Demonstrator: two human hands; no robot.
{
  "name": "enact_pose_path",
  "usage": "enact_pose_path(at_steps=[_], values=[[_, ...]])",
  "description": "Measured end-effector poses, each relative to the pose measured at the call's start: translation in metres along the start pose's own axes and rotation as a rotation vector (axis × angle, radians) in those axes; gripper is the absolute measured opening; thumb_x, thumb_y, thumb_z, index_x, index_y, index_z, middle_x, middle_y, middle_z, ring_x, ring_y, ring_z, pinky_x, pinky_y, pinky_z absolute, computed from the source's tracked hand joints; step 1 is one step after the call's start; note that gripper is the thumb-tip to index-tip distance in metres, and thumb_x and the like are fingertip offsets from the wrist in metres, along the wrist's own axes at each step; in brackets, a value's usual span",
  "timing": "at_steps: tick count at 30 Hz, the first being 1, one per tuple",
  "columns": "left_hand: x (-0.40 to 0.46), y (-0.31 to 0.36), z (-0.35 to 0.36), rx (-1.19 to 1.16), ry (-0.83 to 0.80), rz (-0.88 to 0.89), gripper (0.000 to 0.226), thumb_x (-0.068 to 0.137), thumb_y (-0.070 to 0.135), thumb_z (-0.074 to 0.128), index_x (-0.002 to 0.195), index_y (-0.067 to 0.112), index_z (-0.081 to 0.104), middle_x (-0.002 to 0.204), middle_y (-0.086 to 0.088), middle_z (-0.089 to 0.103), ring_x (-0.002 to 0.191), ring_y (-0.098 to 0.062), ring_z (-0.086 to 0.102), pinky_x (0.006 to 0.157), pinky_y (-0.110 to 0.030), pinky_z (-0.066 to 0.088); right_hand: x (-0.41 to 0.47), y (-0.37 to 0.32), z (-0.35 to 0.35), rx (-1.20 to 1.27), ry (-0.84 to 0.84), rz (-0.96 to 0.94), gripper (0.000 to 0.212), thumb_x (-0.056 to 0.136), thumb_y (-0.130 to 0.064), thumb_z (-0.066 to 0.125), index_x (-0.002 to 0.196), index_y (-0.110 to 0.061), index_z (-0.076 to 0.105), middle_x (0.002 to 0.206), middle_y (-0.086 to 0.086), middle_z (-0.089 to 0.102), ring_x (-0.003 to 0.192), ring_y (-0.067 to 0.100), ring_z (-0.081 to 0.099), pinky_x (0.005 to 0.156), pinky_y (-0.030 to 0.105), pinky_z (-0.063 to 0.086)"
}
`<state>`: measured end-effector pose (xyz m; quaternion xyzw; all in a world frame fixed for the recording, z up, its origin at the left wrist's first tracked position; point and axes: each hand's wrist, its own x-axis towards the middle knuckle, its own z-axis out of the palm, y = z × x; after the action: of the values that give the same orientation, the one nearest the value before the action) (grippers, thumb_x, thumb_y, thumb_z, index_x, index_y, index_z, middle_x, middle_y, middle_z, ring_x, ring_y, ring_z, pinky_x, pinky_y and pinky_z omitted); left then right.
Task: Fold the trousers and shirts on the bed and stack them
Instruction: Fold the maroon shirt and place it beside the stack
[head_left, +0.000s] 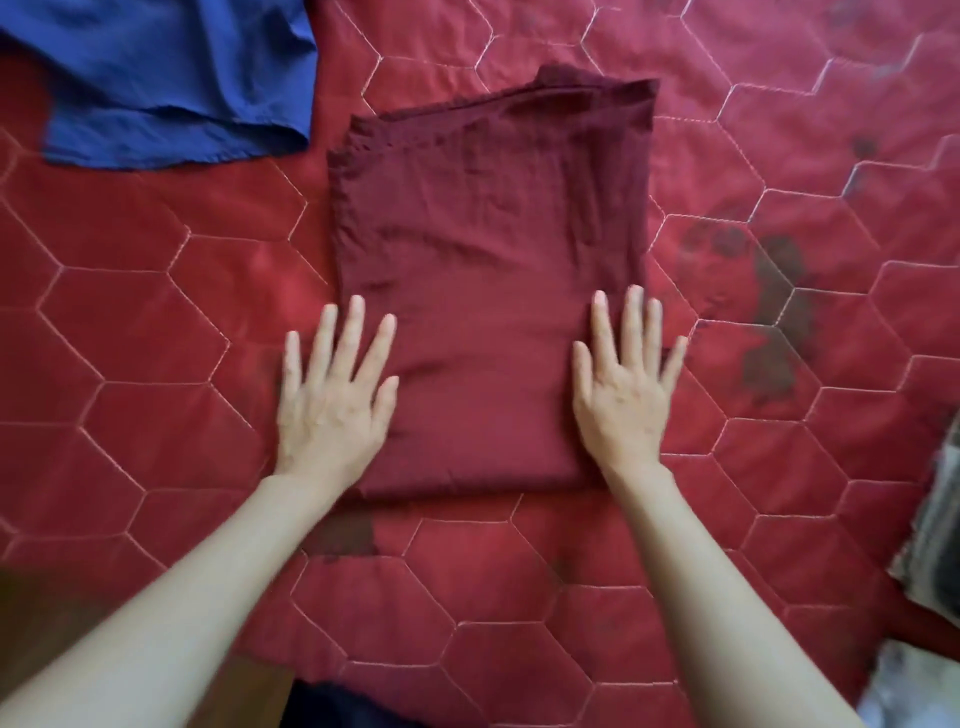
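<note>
A dark maroon garment (488, 270) lies folded into a tall rectangle in the middle of the red quilted bed (156, 338). My left hand (335, 395) lies flat with spread fingers on the garment's near left edge, partly on the quilt. My right hand (626, 384) lies flat with straight fingers on its near right edge. Neither hand holds anything. A blue garment (166, 78) lies unfolded and rumpled at the far left.
The quilt has hexagon stitching and dark stains (769, 322) to the right of the maroon garment. A grey patterned fabric edge (935, 535) shows at the right border. Something dark (337, 709) sits at the bottom edge between my arms.
</note>
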<state>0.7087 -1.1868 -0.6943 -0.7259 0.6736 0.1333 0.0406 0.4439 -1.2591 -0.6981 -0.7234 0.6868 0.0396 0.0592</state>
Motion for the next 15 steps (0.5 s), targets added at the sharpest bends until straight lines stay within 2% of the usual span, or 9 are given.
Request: enact_pose_path(at_steps=[2,4,8,11,13,15], values=[[-0.021,-0.02,-0.005,0.008,0.007,-0.034,0.06,0.097,0.04,0.026,0.151,0.015,0.029,0.16,-0.012,0.018,0.147,-0.032,0.016,0.115,-0.059,0.014,-0.013,0.028,-0.009,0.008,-0.025,0.122,0.056,0.101,-0.041,0.029,0.153,-0.02,0.026,0.16,0.011,0.017,0.149,0.029,0.013,0.118,0.056,0.011],[-0.034,-0.019,-0.013,0.0,0.072,-0.071,0.059,0.098,0.039,0.026,0.152,0.013,0.027,0.16,-0.012,0.015,0.148,-0.032,0.011,0.117,-0.056,0.008,-0.024,0.034,-0.017,0.03,0.007,0.166,0.057,0.101,-0.04,0.03,0.152,-0.015,0.026,0.16,0.014,0.015,0.149,0.03,0.01,0.118,0.057,0.01],[-0.047,0.045,-0.018,-0.047,0.196,0.068,0.055,0.099,0.035,0.03,0.151,0.017,0.028,0.161,-0.01,0.016,0.149,-0.028,0.01,0.118,-0.052,0.005,-0.04,-0.022,-0.021,0.1,0.131,-0.114,0.052,0.101,-0.038,0.033,0.15,-0.018,0.034,0.158,0.014,0.025,0.147,0.03,0.019,0.118,0.053,0.012],[-0.048,0.095,-0.004,-0.063,0.154,0.128,0.052,0.1,0.035,0.029,0.148,0.015,0.035,0.159,-0.009,0.024,0.148,-0.028,0.017,0.118,-0.053,0.011,-0.061,-0.058,-0.003,0.099,0.031,-0.299,0.053,0.1,-0.034,0.037,0.15,-0.019,0.032,0.158,0.014,0.024,0.147,0.028,0.019,0.118,0.054,0.013],[-0.048,0.098,0.008,-0.055,0.097,0.072,0.052,0.101,0.036,0.027,0.149,0.017,0.035,0.158,-0.009,0.025,0.147,-0.029,0.02,0.117,-0.053,0.013,-0.074,-0.05,0.01,0.059,-0.029,-0.269,0.052,0.101,-0.036,0.037,0.151,-0.022,0.029,0.159,0.011,0.022,0.148,0.026,0.018,0.119,0.052,0.014],[-0.053,0.08,0.019,-0.024,0.046,0.043,0.053,0.101,0.038,0.026,0.151,0.021,0.031,0.158,-0.01,0.023,0.146,-0.03,0.021,0.117,-0.052,0.013,-0.085,-0.024,0.015,0.043,-0.003,-0.223,0.051,0.102,-0.04,0.034,0.15,-0.024,0.032,0.158,0.008,0.026,0.147,0.024,0.022,0.119,0.049,0.017]])
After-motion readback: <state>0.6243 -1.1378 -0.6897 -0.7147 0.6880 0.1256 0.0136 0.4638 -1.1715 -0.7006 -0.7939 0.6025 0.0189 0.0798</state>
